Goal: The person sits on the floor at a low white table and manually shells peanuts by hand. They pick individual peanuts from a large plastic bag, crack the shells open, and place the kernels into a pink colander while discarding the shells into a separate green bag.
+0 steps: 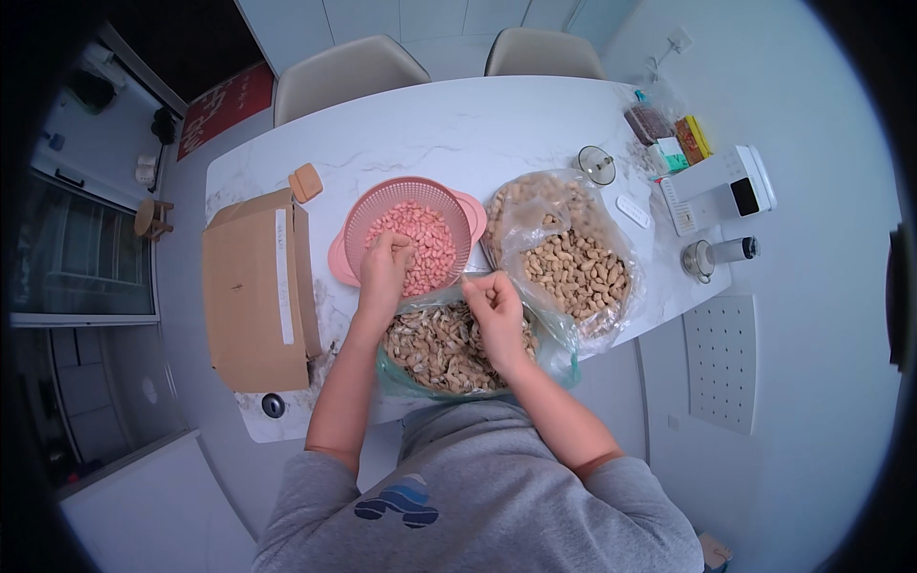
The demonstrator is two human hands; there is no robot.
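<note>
My left hand [387, 266] hangs over the pink plastic colander [354, 208], fingers bent and tips close together. Inside the colander lie many pink-skinned peanut kernels [430, 247]. Thumb and fingers of my right hand [496, 304] are pinched near the colander's front rim, above a greenish plastic bag [559, 331]. Whether either hand holds something small is too fine to make out. Broken peanut shells [437, 351] fill that bag, directly before me. Right of it, a clear plastic bag [516, 208] lies open around whole unshelled peanuts [577, 272].
A cardboard box [247, 294] stands left on the marble-patterned table [444, 129], with a tan block-shaped item [306, 183] behind it. At right are a glass lid [596, 165], a white remote [633, 212], a white appliance [716, 188] and a glass mug [696, 261].
</note>
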